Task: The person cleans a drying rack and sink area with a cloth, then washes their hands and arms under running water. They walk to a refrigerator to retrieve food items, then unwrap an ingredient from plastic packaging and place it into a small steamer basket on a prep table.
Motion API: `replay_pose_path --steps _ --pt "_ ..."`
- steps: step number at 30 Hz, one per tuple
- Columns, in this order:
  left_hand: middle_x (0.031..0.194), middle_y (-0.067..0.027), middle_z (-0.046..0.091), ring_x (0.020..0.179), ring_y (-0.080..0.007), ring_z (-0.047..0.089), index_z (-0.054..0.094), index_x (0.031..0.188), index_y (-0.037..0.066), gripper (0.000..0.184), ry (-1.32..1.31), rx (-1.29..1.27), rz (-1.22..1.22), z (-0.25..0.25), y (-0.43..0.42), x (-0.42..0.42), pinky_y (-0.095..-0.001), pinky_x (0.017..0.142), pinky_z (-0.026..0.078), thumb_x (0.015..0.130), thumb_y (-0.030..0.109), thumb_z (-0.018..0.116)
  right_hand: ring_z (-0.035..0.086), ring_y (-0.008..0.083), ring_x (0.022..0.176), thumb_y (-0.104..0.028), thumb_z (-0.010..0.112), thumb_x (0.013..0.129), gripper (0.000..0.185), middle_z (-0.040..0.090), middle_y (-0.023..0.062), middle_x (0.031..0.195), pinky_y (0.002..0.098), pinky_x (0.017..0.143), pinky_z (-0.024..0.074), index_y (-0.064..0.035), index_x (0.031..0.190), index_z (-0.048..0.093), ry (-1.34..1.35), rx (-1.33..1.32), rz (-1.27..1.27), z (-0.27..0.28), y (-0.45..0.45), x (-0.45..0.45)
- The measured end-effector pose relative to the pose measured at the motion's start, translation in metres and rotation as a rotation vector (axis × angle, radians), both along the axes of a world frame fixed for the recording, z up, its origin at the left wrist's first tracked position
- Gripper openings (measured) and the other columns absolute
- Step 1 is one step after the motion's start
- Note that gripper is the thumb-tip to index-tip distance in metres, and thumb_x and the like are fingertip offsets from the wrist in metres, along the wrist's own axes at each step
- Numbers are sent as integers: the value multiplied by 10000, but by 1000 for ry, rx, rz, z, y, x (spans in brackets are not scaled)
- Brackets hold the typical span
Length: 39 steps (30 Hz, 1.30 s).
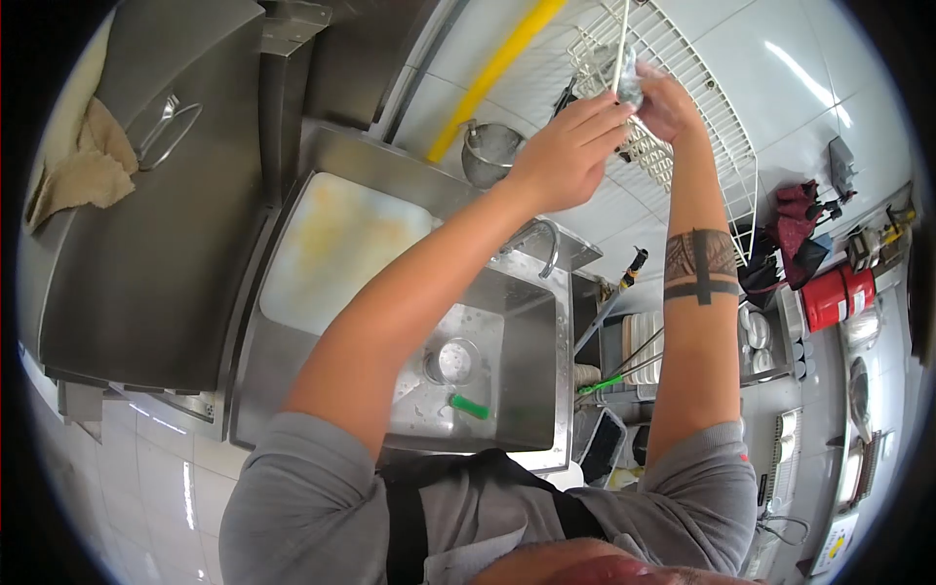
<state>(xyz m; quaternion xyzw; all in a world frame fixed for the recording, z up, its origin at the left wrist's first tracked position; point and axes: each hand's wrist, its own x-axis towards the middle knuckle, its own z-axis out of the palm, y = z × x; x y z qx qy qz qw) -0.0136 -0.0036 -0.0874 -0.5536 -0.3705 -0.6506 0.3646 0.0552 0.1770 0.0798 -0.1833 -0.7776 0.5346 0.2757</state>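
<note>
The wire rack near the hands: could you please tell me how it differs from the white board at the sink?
The wire rack is an open grid, while the white board is a solid slab. The rack is up by the tiled wall; the board is at the left part of the sink. The board carries yellowish-brown stains, whereas the rack shows no such patches. Both are pale.

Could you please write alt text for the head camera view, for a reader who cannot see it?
A person's left hand and right hand are at a greyish object, too unclear to identify, by a white wire rack. Below are a stained white board and a steel sink with a green item inside.
</note>
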Motion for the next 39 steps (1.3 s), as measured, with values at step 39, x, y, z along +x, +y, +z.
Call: replay_pose_path --steps 39 --pt "708 -163 683 680 -273 675 694 955 -70 334 -724 -708 -466 60 47 -76 -415 622 521 909 255 627 724 304 815 -237 531 958 334 746 129 924 435 809 564 -127 1201 732 -726 961 -465 -23 -32 84"
